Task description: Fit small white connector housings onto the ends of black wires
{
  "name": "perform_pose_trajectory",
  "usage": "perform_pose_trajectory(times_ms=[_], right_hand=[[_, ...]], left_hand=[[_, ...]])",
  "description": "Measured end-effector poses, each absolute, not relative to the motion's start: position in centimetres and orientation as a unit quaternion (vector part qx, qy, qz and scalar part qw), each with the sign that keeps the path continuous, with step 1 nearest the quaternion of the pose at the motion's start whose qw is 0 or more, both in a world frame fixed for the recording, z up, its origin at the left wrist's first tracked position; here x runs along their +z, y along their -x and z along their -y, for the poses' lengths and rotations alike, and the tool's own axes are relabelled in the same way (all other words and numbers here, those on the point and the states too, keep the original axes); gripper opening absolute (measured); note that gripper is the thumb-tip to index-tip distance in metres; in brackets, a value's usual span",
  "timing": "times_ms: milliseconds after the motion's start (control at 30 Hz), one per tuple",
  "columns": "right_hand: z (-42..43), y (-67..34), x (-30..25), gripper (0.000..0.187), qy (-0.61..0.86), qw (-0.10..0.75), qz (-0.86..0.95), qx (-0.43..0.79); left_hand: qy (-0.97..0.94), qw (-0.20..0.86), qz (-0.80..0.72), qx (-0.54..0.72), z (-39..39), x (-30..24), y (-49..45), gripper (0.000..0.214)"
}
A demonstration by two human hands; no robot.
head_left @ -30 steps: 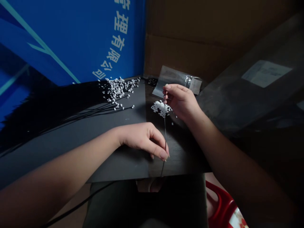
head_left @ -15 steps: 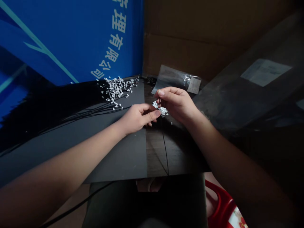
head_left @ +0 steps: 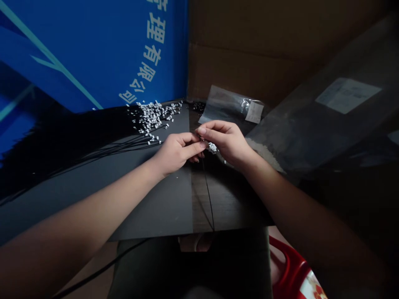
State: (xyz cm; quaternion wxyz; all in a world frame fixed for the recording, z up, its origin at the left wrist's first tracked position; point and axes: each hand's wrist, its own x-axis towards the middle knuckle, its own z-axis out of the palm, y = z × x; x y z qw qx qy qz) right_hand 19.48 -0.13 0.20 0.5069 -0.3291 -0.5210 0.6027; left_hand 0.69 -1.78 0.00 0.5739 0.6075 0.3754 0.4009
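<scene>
My left hand [head_left: 178,152] and my right hand [head_left: 225,142] meet at the fingertips above the dark work surface. Both pinch a thin black wire [head_left: 207,195], which hangs down from between them to the surface's front edge. A small cluster of white beads or sleeves [head_left: 213,147] sits on the wire beside my right fingers, partly hidden by them. The exact grip is partly hidden. Further left lies a loose heap of similar white pieces [head_left: 150,118], on the ends of a bundle of black wires [head_left: 68,155].
The black board [head_left: 156,207] lies on a dark wooden table [head_left: 230,199]. A clear plastic bag [head_left: 229,106] lies behind my hands. Cardboard [head_left: 249,50], a blue printed banner [head_left: 77,54] and a dark plastic sheet [head_left: 327,128] stand behind. A red-rimmed object [head_left: 289,265] sits below right.
My hands have drawn closer together, with my left fingers now meeting my right at the wire. The white cluster shows less, and the wire's lower end has swung left.
</scene>
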Motion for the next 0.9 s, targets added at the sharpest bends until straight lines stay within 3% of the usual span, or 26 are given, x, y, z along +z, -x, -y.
perform_pose_trajectory(times_ms=[133, 467, 733, 900], right_hand=[[0.1, -19.4, 0.1, 0.037, 0.332, 0.486, 0.526, 0.614], [-0.1, -19.4, -0.1, 0.030, 0.341, 0.505, 0.523, 0.597], [-1.6, -20.8, 0.3, 0.015, 0.369, 0.554, 0.443, 0.601], [-2.0, -21.0, 0.4, 0.011, 0.381, 0.573, 0.437, 0.580]], left_hand=[[-0.596, 0.567, -0.390, 0.414, 1.7, 0.1, -0.7, 0.027], [-0.639, 0.529, -0.412, 0.377, 1.7, 0.1, -0.6, 0.031], [-0.784, 0.238, -0.429, 0.380, 0.3, -0.8, 0.5, 0.022], [-0.842, 0.146, -0.433, 0.286, -0.3, -1.3, 1.1, 0.028]])
